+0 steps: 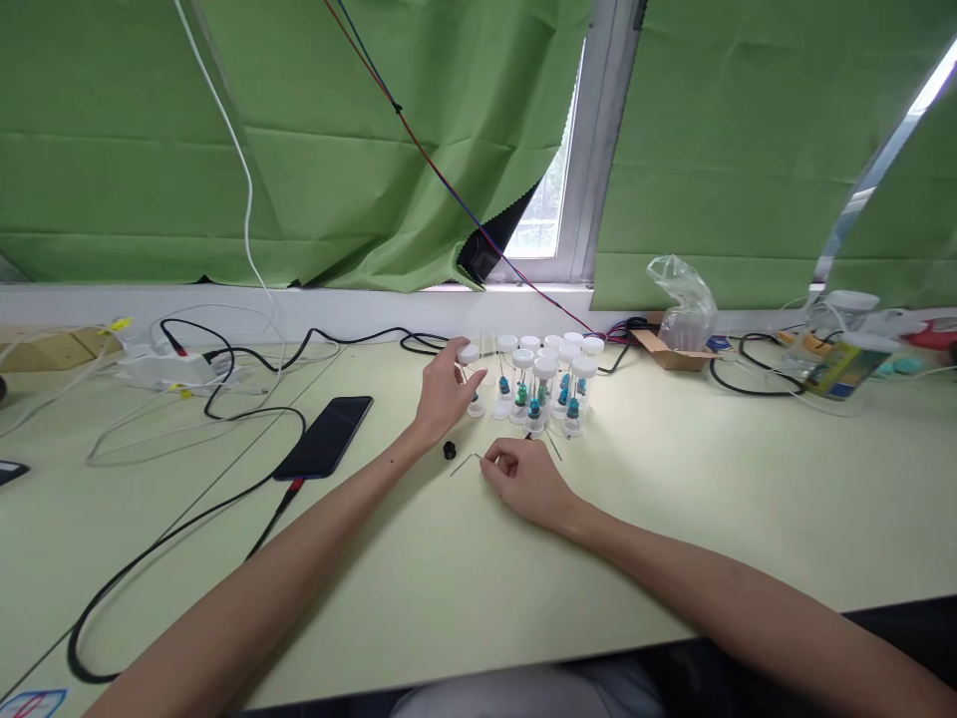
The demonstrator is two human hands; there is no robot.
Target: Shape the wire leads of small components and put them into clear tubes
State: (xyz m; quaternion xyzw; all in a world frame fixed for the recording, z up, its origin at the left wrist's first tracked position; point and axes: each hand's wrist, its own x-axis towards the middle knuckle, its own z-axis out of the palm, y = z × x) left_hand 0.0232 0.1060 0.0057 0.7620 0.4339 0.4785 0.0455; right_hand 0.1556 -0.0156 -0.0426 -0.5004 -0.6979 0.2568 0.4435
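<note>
At the left end of a cluster of clear vials, my left hand [441, 391] has its fingers and thumb around a white-capped vial [469, 355] standing on the table. My right hand [527, 483] rests on the tabletop, thumb and fingertips pinched on one end of a thin bent metal rod [465, 464]. Between the hands lies a small black cylindrical part [450, 451]. Several more white-capped vials [545, 367] stand close together, with blue or green pieces and thin dark rods inside. Just behind my right hand is another thin rod [554, 445].
A black phone [324, 439] lies left of my left forearm, with a black cable [186, 534] looping around it. A white power strip [168, 367] sits back left. Back right are a cardboard box [673, 352], a plastic bag [686, 299] and a tilted, labelled tub [852, 364].
</note>
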